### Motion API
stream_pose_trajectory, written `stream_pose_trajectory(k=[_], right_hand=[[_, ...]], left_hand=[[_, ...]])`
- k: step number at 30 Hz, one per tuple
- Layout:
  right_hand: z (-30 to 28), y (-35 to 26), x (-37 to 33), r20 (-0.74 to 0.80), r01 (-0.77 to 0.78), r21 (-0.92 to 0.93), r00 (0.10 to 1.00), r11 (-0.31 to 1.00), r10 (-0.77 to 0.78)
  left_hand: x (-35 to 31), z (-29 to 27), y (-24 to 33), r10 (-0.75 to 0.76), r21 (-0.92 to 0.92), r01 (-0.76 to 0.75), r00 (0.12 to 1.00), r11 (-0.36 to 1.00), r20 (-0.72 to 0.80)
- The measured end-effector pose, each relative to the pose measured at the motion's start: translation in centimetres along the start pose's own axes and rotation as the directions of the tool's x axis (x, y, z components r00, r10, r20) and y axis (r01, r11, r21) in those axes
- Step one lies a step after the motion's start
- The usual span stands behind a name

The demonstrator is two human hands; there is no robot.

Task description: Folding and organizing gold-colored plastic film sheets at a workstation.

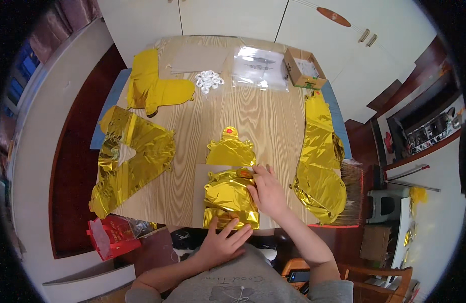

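A deflated gold foil balloon (230, 192) lies at the table's near middle, partly folded over a grey-brown card sheet (198, 197). Its top part, with a red-dotted tab, sticks out past the card's far edge. My left hand (225, 246) rests on the folded near end of the foil, fingers spread and flat. On the foil's right edge lies my right hand (268, 192), its fingers stretched forward and the thumb on the foil. Neither hand appears to grip anything.
More flat gold foil balloons lie at the far left (157, 83), left (134, 156) and right (319, 156). White rings (209, 81), card sheets (198, 58), a clear plastic bag (260, 68) and a small cardboard box (305, 69) sit at the back. A red bag (111, 237) stands below left.
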State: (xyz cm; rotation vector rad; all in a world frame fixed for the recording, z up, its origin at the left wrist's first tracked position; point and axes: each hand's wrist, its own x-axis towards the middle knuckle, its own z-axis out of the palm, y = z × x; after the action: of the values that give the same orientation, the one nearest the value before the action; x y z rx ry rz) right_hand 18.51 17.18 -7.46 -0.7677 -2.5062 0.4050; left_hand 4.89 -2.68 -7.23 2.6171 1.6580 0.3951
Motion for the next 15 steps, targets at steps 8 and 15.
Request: stream_pose_trajectory(k=[8,15], right_hand=[[-0.3,-0.4,-0.1,0.021,-0.084,0.012,0.996,0.996,0.084],[-2.2,-0.8,-0.3,0.089,-0.143,0.193,0.988,0.971,0.128]], left_hand=[[0.4,0.2,0.4,-0.142,0.019,0.142,0.99,0.99,-0.009],[0.3,1.3,0.6,-0.145,0.077,0.149,0.988,0.986,-0.059]])
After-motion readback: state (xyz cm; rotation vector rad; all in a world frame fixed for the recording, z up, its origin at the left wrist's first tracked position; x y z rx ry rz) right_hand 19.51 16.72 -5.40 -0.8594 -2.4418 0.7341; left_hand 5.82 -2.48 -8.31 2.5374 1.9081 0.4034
